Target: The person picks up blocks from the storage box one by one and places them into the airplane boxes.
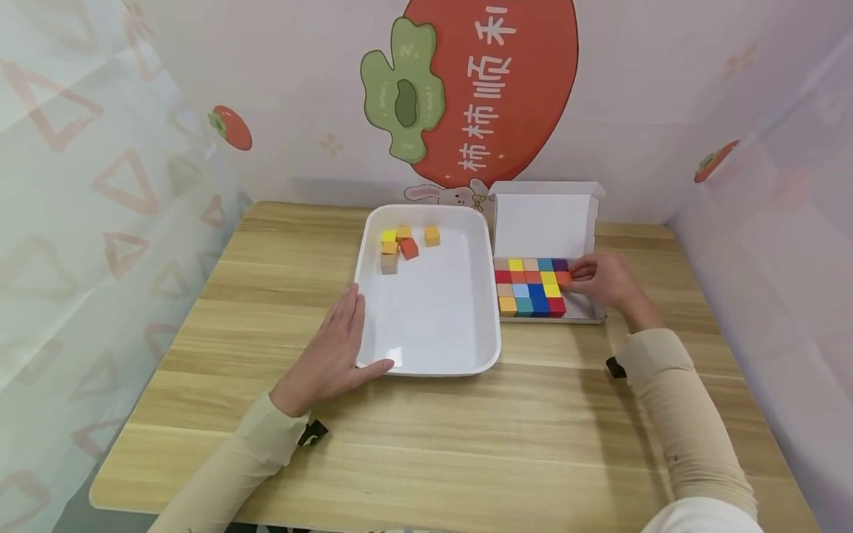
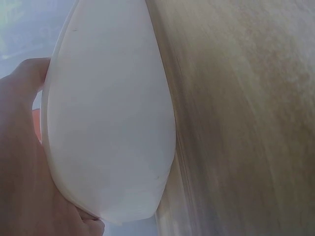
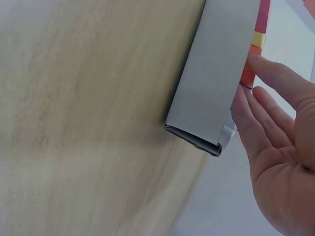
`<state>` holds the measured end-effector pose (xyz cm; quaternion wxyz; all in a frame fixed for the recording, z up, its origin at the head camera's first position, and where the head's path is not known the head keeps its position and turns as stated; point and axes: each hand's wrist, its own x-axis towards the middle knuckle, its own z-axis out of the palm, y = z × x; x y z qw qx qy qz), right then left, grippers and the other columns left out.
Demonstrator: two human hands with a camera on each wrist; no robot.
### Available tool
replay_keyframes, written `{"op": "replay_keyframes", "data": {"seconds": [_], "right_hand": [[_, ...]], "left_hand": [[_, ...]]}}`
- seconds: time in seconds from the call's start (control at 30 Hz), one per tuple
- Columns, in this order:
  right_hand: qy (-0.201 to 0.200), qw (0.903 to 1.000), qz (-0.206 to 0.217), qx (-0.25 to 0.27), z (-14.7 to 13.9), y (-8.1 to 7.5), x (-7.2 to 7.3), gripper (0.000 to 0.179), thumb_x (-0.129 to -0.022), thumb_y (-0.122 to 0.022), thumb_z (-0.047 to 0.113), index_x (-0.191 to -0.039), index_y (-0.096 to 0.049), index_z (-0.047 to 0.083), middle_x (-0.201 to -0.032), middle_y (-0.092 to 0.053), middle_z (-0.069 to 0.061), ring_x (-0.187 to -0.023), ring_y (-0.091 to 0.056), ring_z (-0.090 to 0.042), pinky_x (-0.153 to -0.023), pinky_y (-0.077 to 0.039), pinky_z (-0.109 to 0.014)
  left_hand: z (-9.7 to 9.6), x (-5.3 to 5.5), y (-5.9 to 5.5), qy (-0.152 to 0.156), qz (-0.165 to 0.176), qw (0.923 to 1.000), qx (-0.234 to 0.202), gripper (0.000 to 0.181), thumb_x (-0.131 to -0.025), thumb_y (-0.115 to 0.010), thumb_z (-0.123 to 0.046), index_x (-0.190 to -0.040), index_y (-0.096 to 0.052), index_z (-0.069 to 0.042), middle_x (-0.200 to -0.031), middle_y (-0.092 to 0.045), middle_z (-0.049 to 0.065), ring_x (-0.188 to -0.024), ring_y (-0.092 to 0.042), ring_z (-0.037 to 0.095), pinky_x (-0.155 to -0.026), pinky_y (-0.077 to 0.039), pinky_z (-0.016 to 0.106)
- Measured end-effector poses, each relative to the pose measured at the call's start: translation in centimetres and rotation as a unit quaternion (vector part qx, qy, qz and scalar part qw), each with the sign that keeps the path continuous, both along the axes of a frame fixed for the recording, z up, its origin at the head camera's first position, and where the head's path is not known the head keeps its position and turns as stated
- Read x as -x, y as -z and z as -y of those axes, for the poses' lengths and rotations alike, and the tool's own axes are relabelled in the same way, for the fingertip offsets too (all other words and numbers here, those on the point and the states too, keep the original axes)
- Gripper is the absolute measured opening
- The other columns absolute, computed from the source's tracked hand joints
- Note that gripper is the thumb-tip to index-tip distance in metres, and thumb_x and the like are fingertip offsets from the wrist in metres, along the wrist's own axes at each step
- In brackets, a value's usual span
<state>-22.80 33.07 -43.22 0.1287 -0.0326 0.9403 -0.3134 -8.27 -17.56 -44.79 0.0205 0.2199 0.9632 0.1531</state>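
Note:
My left hand [image 1: 333, 348] rests on the near left corner of a white tray [image 1: 426, 367], fingers along its left rim and thumb over the near rim. The left wrist view shows that hand against the tray's outer wall [image 2: 108, 108]. Inside the tray lie several wooden blocks, among them a red one [image 1: 409, 248] and a plain wood one [image 1: 389, 263]. With thumb and fingers, my right hand [image 1: 603, 281] pinches an orange block [image 3: 249, 69] at the right end of the rows of coloured blocks [image 1: 537, 292] in a white cardboard box [image 1: 589, 309].
The box's lid [image 1: 545, 222] stands up at the back. Tray and box sit side by side on a wooden table [image 1: 466, 444]. A printed curtain [image 1: 320, 111] closes off the back and sides.

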Motion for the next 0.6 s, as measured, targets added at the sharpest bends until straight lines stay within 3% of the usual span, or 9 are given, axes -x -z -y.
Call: {"op": "replay_keyframes", "data": {"seconds": [0.17, 0.33, 0.6], "right_hand": [[-0.003, 0.9999, 0.002, -0.013, 0.6, -1.1, 0.0, 0.050, -0.097, -0.078, 0.027, -0.133, -0.064, -0.006, -0.131, -0.068, -0.029, -0.119, -0.065, -0.043, -0.106, -0.056, -0.057], [-0.020, 0.9985, -0.022, -0.047, 2.2, -3.5, 0.2, 0.044, -0.102, -0.071, 0.025, -0.133, -0.064, -0.006, -0.130, -0.067, -0.030, -0.119, -0.064, -0.045, -0.102, -0.058, -0.058], [-0.070, 0.9955, -0.047, -0.044, 8.4, -7.7, 1.0, 0.046, -0.100, -0.073, 0.025, -0.140, -0.064, 0.003, -0.136, -0.068, -0.021, -0.124, -0.067, -0.041, -0.102, -0.060, -0.054]], "left_hand": [[0.1, 0.0, 0.0, -0.001, -0.002, 1.0000, 0.001, 0.122, -0.095, -0.058, -0.073, -0.165, -0.002, 0.010, -0.177, 0.009, 0.025, -0.167, 0.003, 0.038, -0.134, -0.016, 0.056], [0.2, 0.0, 0.2, 0.001, -0.003, 1.0000, -0.002, 0.122, -0.095, -0.058, -0.074, -0.165, -0.003, 0.010, -0.177, 0.009, 0.025, -0.167, 0.002, 0.038, -0.133, -0.018, 0.058], [0.3, 0.1, 0.2, -0.002, -0.002, 1.0000, 0.004, 0.122, -0.095, -0.057, -0.074, -0.165, -0.002, 0.009, -0.177, 0.010, 0.024, -0.167, 0.004, 0.037, -0.134, -0.016, 0.055]]}}
